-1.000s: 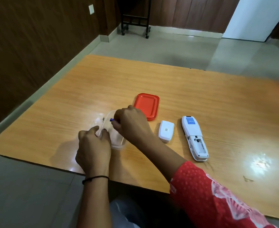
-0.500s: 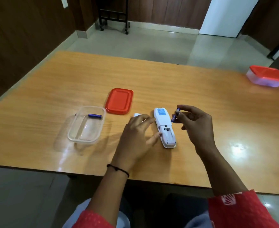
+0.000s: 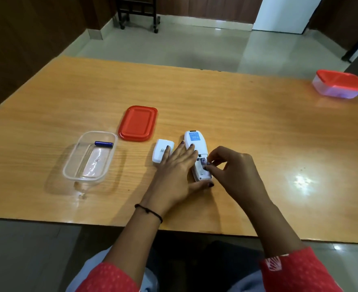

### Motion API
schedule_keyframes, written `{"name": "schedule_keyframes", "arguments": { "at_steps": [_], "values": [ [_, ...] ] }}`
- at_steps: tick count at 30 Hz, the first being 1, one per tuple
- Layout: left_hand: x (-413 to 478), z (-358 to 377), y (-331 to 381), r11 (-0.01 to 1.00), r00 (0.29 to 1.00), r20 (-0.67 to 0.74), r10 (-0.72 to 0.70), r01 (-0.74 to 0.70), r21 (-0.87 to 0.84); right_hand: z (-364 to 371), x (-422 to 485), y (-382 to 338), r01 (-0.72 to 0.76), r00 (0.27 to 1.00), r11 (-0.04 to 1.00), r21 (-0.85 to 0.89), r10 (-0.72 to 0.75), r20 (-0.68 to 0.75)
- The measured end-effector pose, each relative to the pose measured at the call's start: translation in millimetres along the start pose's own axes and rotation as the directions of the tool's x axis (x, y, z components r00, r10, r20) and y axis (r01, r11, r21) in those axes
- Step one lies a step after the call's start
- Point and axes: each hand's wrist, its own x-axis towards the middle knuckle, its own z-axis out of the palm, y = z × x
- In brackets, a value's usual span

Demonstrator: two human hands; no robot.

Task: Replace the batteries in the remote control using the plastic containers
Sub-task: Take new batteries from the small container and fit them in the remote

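At the left of the frame your clear plastic container (image 3: pixel 89 157) sits open on the glossy wood-grain table (image 3: pixel 237 114), holding one blue battery (image 3: pixel 103 144) that lies across its far end. Its flat red lid (image 3: pixel 138 123), a rounded rectangle, lies just beyond it to the right. In the upper right corner a second container (image 3: pixel 339 84) stands shut under its red lid (contents too blurred to make out). At centre frame the white remote control (image 3: pixel 196 144) lies face down, blue label showing, battery bay uncovered; its white cover (image 3: pixel 162 150) rests just to the left. Your left hand (image 3: pixel 177 171) lies flat, fingers spread, pinning the remote, one fingertip on the cover. Your right hand (image 3: pixel 235 169) pinches a purplish battery (image 3: pixel 203 162) between thumb and forefinger at the open bay.
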Motion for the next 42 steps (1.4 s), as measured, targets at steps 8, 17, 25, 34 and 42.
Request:
{"name": "schedule_keyframes", "arguments": {
  "at_steps": [8, 17, 25, 34, 42],
  "values": [
    [1.1, 0.5, 0.4, 1.0, 1.0, 0.001, -0.001, 0.001, -0.003, 10.0, -8.2, -2.2, 0.001, 1.0, 0.998, 0.063, -0.002, 0.011],
    [1.6, -0.2, -1.1, 0.999, 1.0, -0.005, -0.01, 0.01, 0.034, 17.4, -12.6, -9.6, 0.072, 0.996, 0.995, -0.075, -0.067, 0.061],
    [1.3, -0.4, -0.6, 0.997, 0.998, -0.058, -0.006, 0.01, 0.08, 13.9, -14.9, -7.5, -0.224, 0.973, 0.967, 0.124, 0.229, -0.03],
    [0.8, 1.6, 1.0, 0.995, 0.997, -0.082, -0.008, 0.016, 0.1, 15.8, 1.5, -8.3, -0.563, 0.804, 0.699, 0.44, 0.587, 0.094],
    [-2.3, 4.8, 0.3, 0.992, 0.991, -0.121, 0.057, -0.043, 0.117, 17.0, 5.5, -11.9, -0.493, 0.862, 0.79, 0.366, 0.501, 0.079]
  ]
}}
